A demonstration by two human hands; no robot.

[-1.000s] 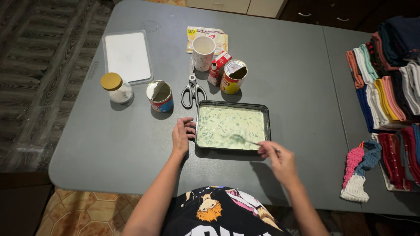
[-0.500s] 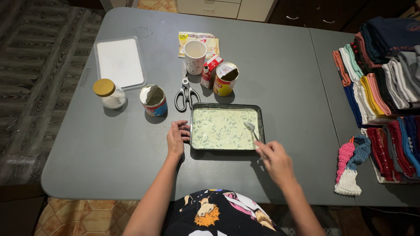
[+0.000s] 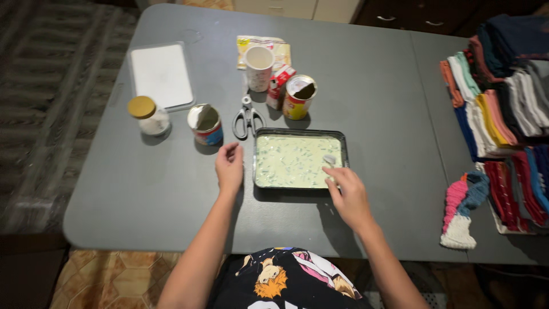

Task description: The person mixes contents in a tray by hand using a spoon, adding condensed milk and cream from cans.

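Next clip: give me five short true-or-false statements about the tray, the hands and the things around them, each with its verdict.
1. The right hand holds a spoon in the tray. True.
2. The left hand grips the scissors. False: it rests on the table beside the tray; the scissors lie apart, behind it.
3. The tray holds a pale green mixture. True.
4. The jar with the yellow lid lies tipped over. False: it stands upright.
5. Both cans are sealed. False: the can near the scissors and the can behind the tray are open.
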